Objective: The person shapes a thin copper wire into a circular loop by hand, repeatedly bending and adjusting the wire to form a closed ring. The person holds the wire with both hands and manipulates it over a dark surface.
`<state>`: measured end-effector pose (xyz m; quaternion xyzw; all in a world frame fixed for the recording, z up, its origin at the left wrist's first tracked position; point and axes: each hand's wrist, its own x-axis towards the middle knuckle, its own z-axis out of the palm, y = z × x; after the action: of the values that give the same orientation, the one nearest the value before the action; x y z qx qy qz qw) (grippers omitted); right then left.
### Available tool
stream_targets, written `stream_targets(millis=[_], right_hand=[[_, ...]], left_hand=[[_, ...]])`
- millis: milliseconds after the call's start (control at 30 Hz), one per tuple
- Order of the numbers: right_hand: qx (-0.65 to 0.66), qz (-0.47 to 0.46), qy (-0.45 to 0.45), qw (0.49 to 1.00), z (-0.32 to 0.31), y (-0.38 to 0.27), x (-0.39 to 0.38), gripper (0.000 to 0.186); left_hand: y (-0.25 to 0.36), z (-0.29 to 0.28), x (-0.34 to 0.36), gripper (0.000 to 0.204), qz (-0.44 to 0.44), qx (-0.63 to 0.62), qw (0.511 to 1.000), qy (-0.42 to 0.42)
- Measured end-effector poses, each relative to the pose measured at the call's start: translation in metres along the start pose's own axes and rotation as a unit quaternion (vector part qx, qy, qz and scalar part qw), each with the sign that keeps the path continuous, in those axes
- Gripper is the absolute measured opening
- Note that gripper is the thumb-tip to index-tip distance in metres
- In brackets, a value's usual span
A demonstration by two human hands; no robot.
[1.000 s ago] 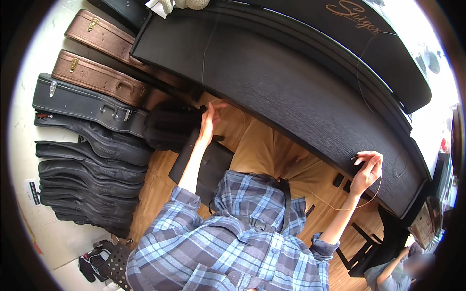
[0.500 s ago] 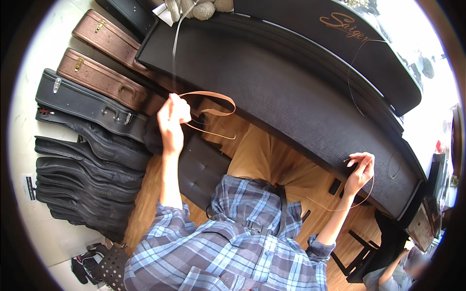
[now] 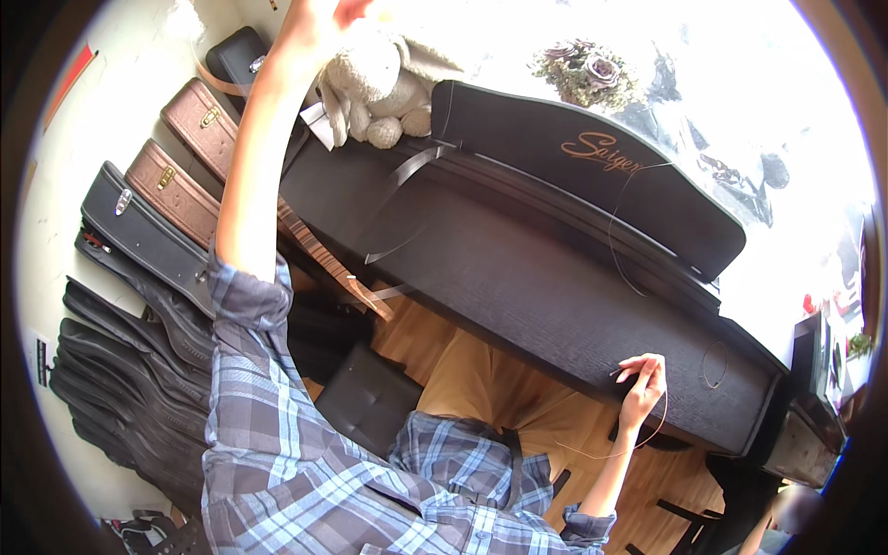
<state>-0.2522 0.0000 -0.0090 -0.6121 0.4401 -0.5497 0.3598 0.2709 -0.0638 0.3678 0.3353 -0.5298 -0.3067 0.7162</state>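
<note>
My left hand is raised at the upper edge, past the plush toy; its fingers are washed out by glare and partly cut off. Below its forearm slants a tan-brown strip with dark cross lines, its lower end past the front edge of the black piano. A pale tan band curves left of that forearm; whether it joins the strip or the hand is unclear. Over the piano's front right edge, my right hand is closed in a pinch. A thin copper-coloured wire runs from it in a loose arc below.
Brown instrument cases and black gig bags stand in a row at left. A plush toy sits at the piano's far left end. Thin wires lie on the piano. A black padded stool is below; another person is lower right.
My left hand has swung up and away from above the stool to the upper edge, and the tan strip has shifted. My right hand keeps its pinch. The whole view has tilted and shifted.
</note>
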Motion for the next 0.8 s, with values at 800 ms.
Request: stream_targets(millis=[800], right_hand=[[-0.005, 0.013, 0.004, 1.0, 0.003, -0.009, -0.002, 0.032]], left_hand=[[-0.267, -0.077, 0.069, 0.028, 0.281, 0.59, 0.738, -0.169]])
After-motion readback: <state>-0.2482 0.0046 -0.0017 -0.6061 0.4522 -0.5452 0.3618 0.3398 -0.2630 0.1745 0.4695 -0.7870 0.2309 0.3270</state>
